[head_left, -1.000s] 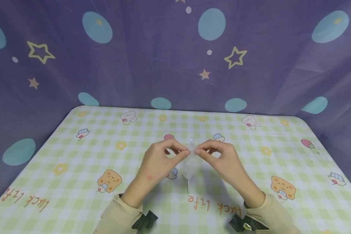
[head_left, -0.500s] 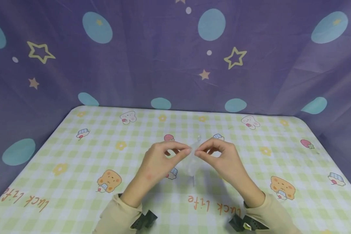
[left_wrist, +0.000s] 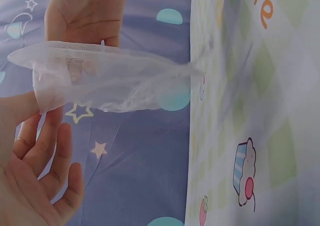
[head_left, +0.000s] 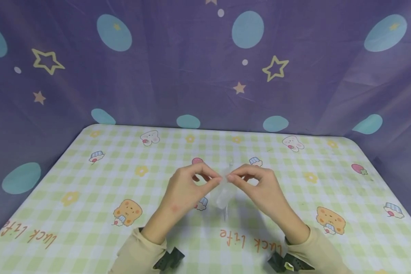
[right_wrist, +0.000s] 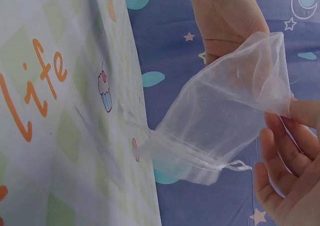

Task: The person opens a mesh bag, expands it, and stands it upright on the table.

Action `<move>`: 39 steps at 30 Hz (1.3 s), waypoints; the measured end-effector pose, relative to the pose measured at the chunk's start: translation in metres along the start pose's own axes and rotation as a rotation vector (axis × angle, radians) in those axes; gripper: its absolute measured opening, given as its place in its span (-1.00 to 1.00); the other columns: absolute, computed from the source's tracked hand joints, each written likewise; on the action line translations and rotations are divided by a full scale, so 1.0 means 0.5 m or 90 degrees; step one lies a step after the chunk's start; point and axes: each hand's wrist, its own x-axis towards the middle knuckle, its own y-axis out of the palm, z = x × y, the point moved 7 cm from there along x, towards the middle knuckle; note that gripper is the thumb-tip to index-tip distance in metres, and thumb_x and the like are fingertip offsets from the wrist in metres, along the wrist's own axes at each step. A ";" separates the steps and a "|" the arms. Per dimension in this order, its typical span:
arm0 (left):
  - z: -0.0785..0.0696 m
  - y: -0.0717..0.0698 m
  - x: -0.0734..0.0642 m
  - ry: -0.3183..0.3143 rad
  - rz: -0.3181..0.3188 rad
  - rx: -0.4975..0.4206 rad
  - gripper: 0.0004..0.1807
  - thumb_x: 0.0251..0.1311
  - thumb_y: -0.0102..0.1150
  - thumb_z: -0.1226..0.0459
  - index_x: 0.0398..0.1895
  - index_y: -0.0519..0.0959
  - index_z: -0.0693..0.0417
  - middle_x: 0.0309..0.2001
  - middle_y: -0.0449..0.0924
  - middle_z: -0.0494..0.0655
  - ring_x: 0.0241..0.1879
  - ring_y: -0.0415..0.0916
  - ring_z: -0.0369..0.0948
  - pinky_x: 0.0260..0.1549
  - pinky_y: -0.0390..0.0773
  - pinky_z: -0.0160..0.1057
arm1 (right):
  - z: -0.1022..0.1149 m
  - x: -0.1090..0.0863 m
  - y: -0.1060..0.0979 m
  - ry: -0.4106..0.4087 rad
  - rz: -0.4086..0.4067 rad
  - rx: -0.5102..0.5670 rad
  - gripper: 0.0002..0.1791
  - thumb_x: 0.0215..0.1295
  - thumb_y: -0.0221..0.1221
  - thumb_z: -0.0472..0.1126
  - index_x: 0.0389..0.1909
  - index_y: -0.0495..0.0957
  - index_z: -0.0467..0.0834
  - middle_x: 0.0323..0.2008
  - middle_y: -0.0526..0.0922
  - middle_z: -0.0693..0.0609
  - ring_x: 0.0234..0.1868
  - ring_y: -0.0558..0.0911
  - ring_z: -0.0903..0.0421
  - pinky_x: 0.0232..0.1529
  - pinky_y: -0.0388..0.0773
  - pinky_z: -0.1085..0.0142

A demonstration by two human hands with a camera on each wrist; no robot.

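Note:
A sheer white organza drawstring bag [head_left: 222, 196] hangs between my two hands above the middle of the table. My left hand [head_left: 188, 186] pinches one upper corner of it between thumb and forefinger. On the other side, my right hand [head_left: 258, 186] pinches the opposite corner the same way. In the right wrist view the bag [right_wrist: 220, 96] hangs with its gathered, ruffled end down, and a thin cord loop [right_wrist: 237, 165] sticks out there. The left wrist view shows the translucent bag [left_wrist: 120, 78] partly spread, its lower end narrowing. Whether anything is inside is not plain.
The table [head_left: 106, 182] wears a green-and-white checked cloth printed with bears, cupcakes and flowers. A purple curtain [head_left: 191, 76] with stars and ovals stands behind and beside it. Dark straps [head_left: 169, 259] sit at both cuffs.
The hanging bag has swung and turned slightly, its lower end shifting sideways between the frames. Both hands keep their pinch and have barely moved.

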 end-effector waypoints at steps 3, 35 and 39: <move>-0.003 -0.005 0.001 0.008 -0.017 0.005 -0.95 0.15 0.43 0.21 -0.37 0.71 -0.13 -0.39 0.66 -0.46 -0.32 0.56 -0.43 -0.19 0.54 -0.09 | 0.002 0.001 -0.006 -0.011 -0.024 -0.007 -0.95 0.26 0.35 -0.17 -0.33 0.74 -0.05 -0.39 0.72 0.25 -0.33 0.63 0.17 -0.19 0.53 0.32; -0.003 -0.005 -0.004 -0.010 -0.068 0.041 -0.84 0.04 0.50 0.20 -0.40 0.64 -0.18 -0.44 0.58 -0.41 -0.39 0.52 -0.40 -0.26 0.54 -0.21 | 0.018 -0.005 -0.007 -0.072 -0.067 -0.015 -0.94 0.22 0.36 -0.28 -0.30 0.77 -0.08 -0.36 0.75 0.17 -0.36 0.65 0.19 -0.21 0.53 0.34; -0.003 -0.002 -0.006 -0.006 -0.061 0.044 -0.82 0.04 0.50 0.18 -0.31 0.67 -0.20 -0.40 0.58 -0.39 -0.37 0.52 -0.40 -0.26 0.54 -0.25 | 0.019 -0.006 -0.015 -0.076 -0.101 -0.016 -0.93 0.17 0.39 -0.32 -0.36 0.75 -0.08 -0.41 0.74 0.19 -0.38 0.64 0.20 -0.22 0.52 0.36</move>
